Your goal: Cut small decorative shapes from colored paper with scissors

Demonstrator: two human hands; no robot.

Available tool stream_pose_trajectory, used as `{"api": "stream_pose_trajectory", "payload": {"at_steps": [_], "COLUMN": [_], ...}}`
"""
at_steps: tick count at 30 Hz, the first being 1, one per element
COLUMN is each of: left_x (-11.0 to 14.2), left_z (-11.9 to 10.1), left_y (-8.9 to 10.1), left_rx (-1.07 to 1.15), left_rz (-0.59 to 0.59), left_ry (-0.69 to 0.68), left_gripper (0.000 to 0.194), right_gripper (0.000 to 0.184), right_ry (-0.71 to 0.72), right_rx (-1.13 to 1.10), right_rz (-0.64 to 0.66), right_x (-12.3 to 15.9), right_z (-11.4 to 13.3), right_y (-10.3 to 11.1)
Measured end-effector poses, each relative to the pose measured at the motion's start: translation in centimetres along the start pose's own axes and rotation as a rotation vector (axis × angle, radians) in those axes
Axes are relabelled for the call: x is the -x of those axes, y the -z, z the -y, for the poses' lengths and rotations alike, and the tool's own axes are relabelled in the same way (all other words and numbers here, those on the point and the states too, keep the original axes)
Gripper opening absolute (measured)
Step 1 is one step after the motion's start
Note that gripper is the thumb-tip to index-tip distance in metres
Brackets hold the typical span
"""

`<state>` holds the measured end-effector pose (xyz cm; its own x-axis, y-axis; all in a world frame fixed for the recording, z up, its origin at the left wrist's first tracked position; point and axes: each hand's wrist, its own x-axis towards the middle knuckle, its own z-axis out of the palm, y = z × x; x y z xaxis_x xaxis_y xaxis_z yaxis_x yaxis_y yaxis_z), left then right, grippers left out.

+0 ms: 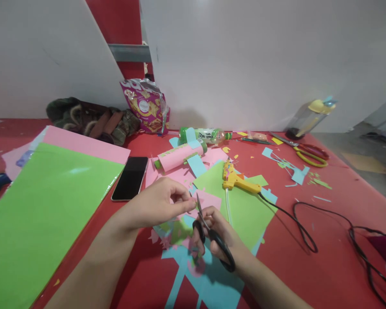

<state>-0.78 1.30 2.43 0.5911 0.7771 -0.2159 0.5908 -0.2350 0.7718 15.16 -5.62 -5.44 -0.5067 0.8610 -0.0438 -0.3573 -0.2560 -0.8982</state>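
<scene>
My left hand (167,198) is closed in a pinch at the middle of the view, with a tiny scrap of green paper (196,205) showing at its fingertips. From the right, my right hand (217,227) grips black-handled scissors (223,250), fingers through the loops. Their blades point up beside the left fingertips and look slightly apart. Beneath both hands lie cut pieces of blue paper (218,279), plus pink and green scraps. Just beyond, a yellow glue gun (241,183) rests on a green sheet (249,219). A tube wrapped in pink paper (180,157) lies behind the left hand.
A phone (130,178) and a stack of green and pink sheets (60,189) lie left. At the back are a snack bag (147,105), a green-labelled bottle (207,135) and a clear bottle (308,120). Larger scissors (311,154) and a black cord (304,231) lie right.
</scene>
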Motion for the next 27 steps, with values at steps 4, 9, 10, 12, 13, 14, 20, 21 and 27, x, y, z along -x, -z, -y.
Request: {"api": "stream_pose_trajectory", "payload": {"at_steps": [4,9,10,12,13,14,20,21,27], "left_x": [-0.03,-0.02,-0.01,-0.01,-0.01,-0.01,-0.07,-0.09,-0.24], "left_z": [0.06,0.03,0.03,0.03,0.02,0.02,-0.05,-0.03,0.09], "left_y": [0.1,0.21,0.21,0.21,0.22,0.22,0.21,0.19,-0.03], "left_rx": [0.01,0.013,0.016,0.024,0.027,0.029,0.057,0.061,0.061], "left_rz": [0.027,0.042,0.045,0.046,0.046,0.046,0.046,0.046,0.064], "left_ry": [0.012,0.027,0.032,0.039,0.041,0.04,0.034,0.033,0.049], "left_gripper": [0.029,0.032,0.032,0.032,0.032,0.032,0.031,0.031,0.031], "right_gripper": [0.05,0.05,0.05,0.051,0.051,0.051,0.051,0.051,0.051], "right_ry": [0.0,-0.003,-0.005,-0.012,-0.018,-0.025,-0.033,-0.036,-0.005], "right_rx": [0.012,0.031,0.031,0.03,0.03,0.029,0.039,0.039,0.022], "right_rz": [0.021,0.01,0.007,0.002,-0.001,-0.003,-0.019,-0.02,-0.006], "right_x": [0.0,0.0,0.0,0.0,0.0,0.01,0.08,0.09,-0.05], "right_z": [0.25,0.3,0.28,0.27,0.28,0.3,0.43,0.41,-0.13], "right_y": [-0.17,-0.19,-0.17,-0.12,-0.11,-0.11,-0.24,-0.23,0.04]}}
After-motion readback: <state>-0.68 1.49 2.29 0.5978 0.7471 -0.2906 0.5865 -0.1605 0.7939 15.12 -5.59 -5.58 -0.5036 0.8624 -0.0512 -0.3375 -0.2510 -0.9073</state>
